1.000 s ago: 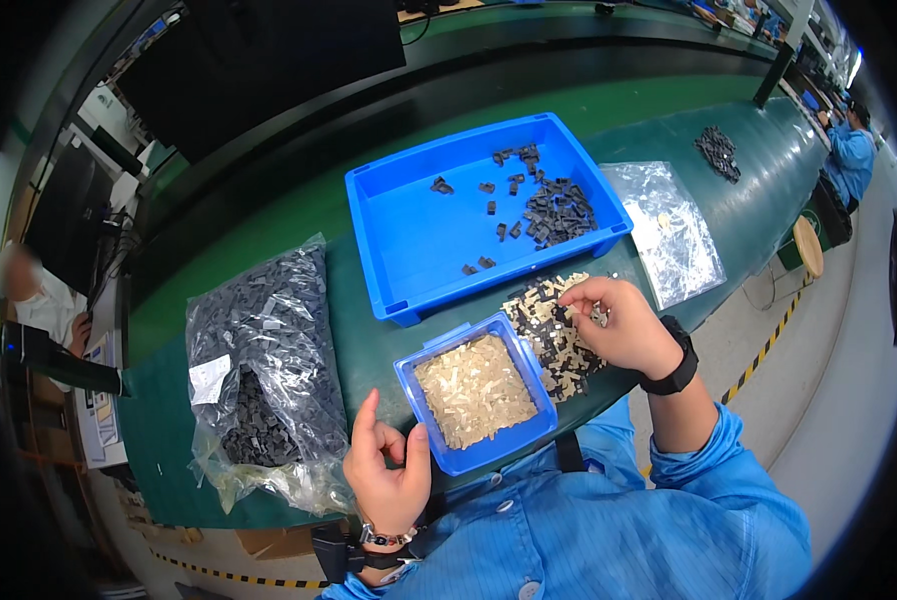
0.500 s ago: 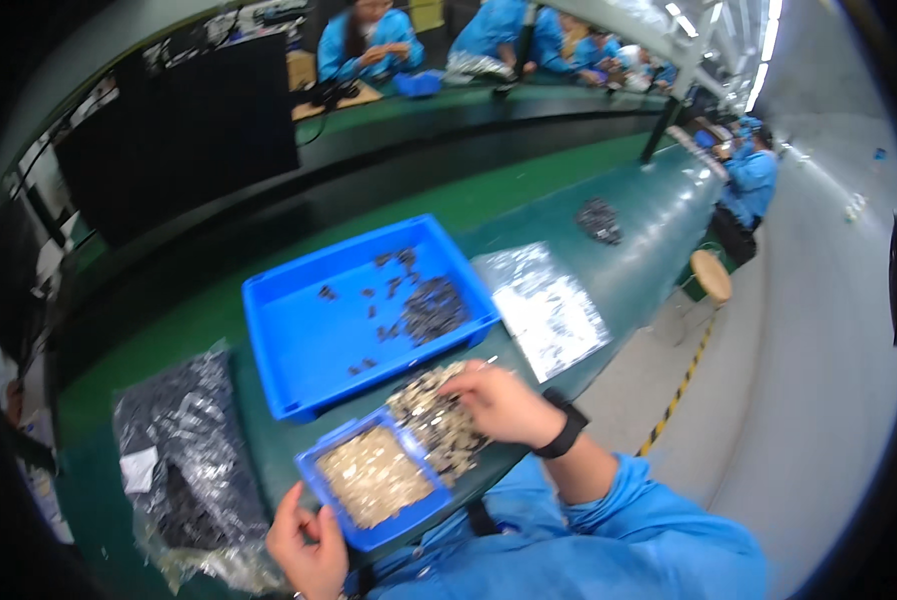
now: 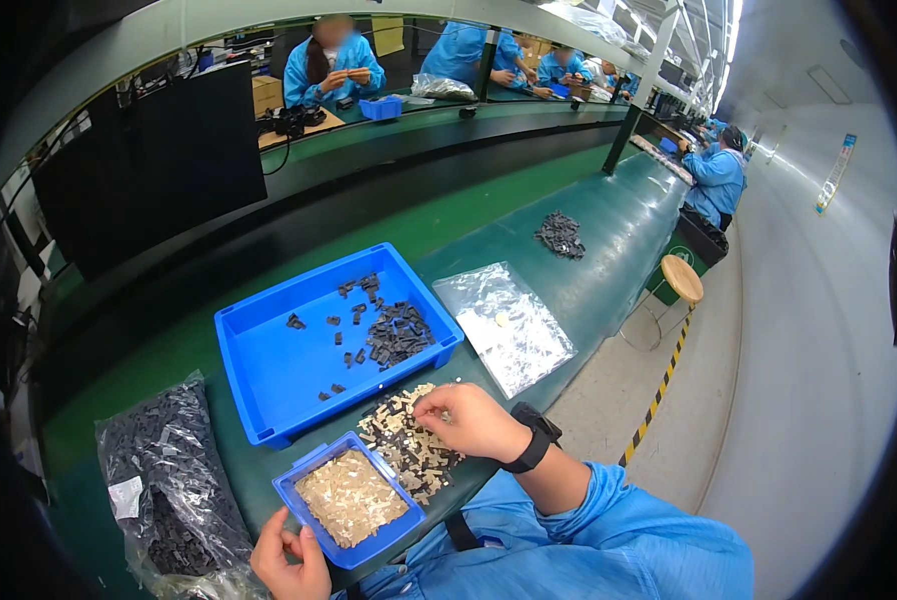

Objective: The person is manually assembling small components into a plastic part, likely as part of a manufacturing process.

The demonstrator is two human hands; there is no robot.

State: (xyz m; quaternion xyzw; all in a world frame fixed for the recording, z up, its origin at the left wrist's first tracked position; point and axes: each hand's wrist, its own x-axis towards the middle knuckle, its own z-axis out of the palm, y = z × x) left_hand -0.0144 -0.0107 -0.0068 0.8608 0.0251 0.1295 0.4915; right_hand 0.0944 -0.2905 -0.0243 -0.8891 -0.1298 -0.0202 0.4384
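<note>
Just above a loose pile of mixed beige and black small parts (image 3: pixel 409 445), my right hand (image 3: pixel 474 420) has its fingertips pressed together in a pinch; anything between them is too small to make out. A black band circles that wrist. My left hand (image 3: pixel 294 565) lies at the near left corner of a small blue box (image 3: pixel 287 490), thumb and forefinger apart, and seems to hold nothing. Beige flat pieces (image 3: pixel 354 498) fill the box. Behind it stands a large blue tray (image 3: pixel 279 350), with black parts (image 3: pixel 399 333) heaped toward its right side.
At left lies a clear bag of black parts (image 3: pixel 174 470). A flat silvery plastic bag (image 3: pixel 509 325) sits right of the tray, and a black heap (image 3: pixel 561 235) farther back. A round stool (image 3: pixel 681 278) stands beyond the bench edge. Co-workers in blue (image 3: pixel 334 70) sit across.
The whole view has shifted, so the bench items appear farther left. My right hand stays over the pile in a pinch, and my left hand remains beside the small box.
</note>
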